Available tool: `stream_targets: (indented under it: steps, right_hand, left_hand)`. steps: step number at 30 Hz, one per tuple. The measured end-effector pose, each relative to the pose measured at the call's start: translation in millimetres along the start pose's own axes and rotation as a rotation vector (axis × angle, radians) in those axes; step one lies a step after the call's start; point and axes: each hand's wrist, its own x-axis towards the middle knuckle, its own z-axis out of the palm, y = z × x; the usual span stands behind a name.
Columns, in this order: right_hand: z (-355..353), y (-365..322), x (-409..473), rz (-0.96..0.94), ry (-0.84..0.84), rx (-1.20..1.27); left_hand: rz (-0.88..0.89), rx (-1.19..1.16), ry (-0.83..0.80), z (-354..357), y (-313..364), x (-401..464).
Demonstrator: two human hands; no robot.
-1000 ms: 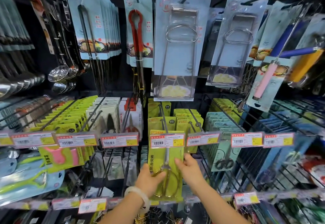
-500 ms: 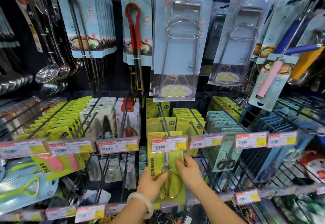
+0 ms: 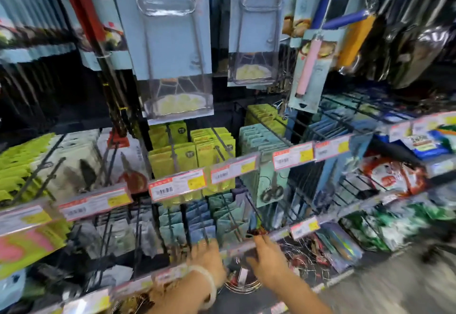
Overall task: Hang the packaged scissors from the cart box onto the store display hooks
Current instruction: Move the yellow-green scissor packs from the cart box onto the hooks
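head view: blurred by motion.
packaged scissors [image 3: 181, 159]: yellow-green cards hanging upright on a display hook [image 3: 172, 149], long axis vertical, tops up; lower ends hidden behind a price tag [image 3: 177, 185].
position: at 12 o'clock from both hands, well apart from them.
left hand [image 3: 207, 255]: low by the lower shelf rail [image 3: 246, 243], white bracelet [image 3: 208, 286] on the wrist; fingers loosely spread, pinching nothing.
right hand [image 3: 267, 259]: fingertips up near the rail; cannot tell whether it holds anything.
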Motion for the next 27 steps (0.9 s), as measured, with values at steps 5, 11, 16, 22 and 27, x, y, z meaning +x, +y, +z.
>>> stream_targets:
  steps: [5,11,16,22,27]
  right_hand:
    - [-61.3,80.2,-18.7,-0.039,0.031,-0.196]
    - [-164.2,216.6,-74.7,0.165,0.146,-0.290]
    - [-227.1,335.8,-131.5,0.385,0.246,-0.266]
    - [-249.1,448.0,-178.9,0.590,0.250,-0.192]
    - [-269.9,542.3,-185.7,0.702,0.238,-0.141]
  left_hand:
    - [0.239,0.203,0.052,-2.4,125.9,-16.8]
    - [0.479,0.273,0.136,8.7,304.0,-42.6]
    - [0.684,0.364,0.135,43.6,446.7,-69.8]
    - [0.932,0.525,0.095,95.6,572.3,-88.8]
    - [1.056,0.570,0.039,133.3,675.4,-76.9]
